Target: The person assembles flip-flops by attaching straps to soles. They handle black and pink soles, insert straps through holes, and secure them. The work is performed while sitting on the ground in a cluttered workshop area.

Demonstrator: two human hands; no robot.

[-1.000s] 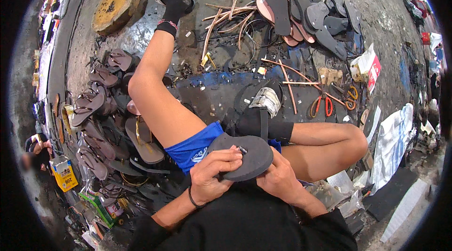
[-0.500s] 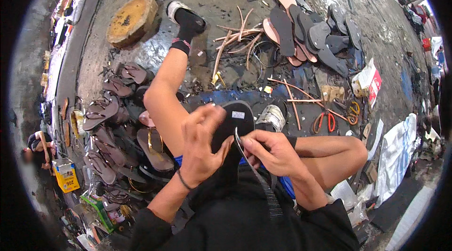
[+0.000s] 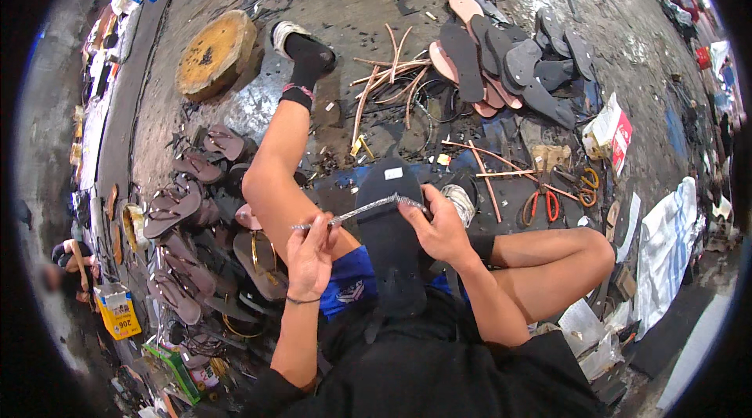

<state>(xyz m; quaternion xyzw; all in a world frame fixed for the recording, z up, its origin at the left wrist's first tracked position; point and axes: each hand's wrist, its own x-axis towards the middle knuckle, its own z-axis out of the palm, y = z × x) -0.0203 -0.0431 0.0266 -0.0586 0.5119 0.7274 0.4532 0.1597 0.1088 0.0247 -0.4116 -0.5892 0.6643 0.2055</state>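
Observation:
A black sandal sole (image 3: 393, 249) lies lengthwise over my lap, a small white sticker near its far end. Across it runs a thin silvery strap (image 3: 359, 213). My left hand (image 3: 311, 261) pinches the strap toward its left end, off the sole's left side. The right hand (image 3: 440, 228) is closed at the sole's right edge, its thumb over the strap near a bend. Its fingers on the underside are hidden, so how the strap meets the sole there is unclear.
Finished sandals (image 3: 172, 206) crowd the floor on my left. Ahead lie pinkish strips (image 3: 392, 77), a pile of loose soles (image 3: 509, 57) and a round wooden block (image 3: 215, 54). Orange-handled scissors (image 3: 540, 205) and a white cloth (image 3: 664, 249) are on the right.
The strap hung down over my lap before; now it is stretched across the sole. My left hand has left the sole's edge and moved down and left, holding the strap.

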